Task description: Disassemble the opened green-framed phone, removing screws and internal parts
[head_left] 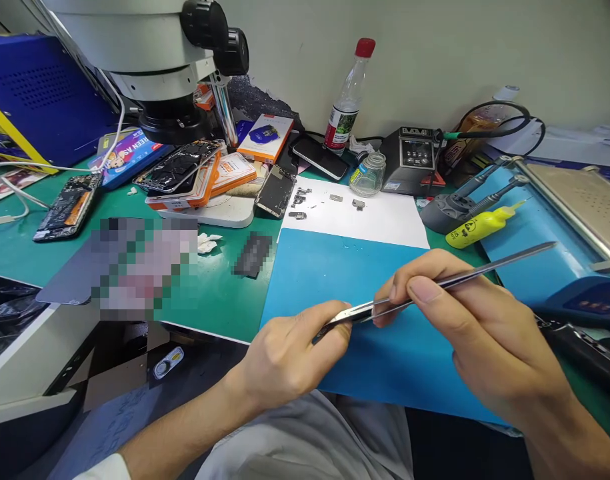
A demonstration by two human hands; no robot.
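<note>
Over the blue mat (pixel 305 280), my left hand (pixel 299 353) is closed with thumb and fingers around a small dark part with a silvery edge (pixel 357 311). The part is seen nearly edge-on, so I cannot make out its exact kind. My right hand (pixel 465 320) grips a pair of metal tweezers (pixel 499 262) between thumb and fingers. The joined end points up to the right, and the arms reach left to the part. Fingers partly hide the tips, so I cannot tell whether they touch it. Small phone parts (pixel 299 197) lie on a white sheet (pixel 405 217) beyond the mat.
A microscope (pixel 129 40) overhangs the left side. Opened phones (pixel 67 207) and boxes (pixel 267 138) crowd the back. A glass jar (pixel 369 175), a plastic bottle (pixel 343 113), a soldering station (pixel 409 160) and a yellow squeeze bottle (pixel 477 227) stand or lie to the right.
</note>
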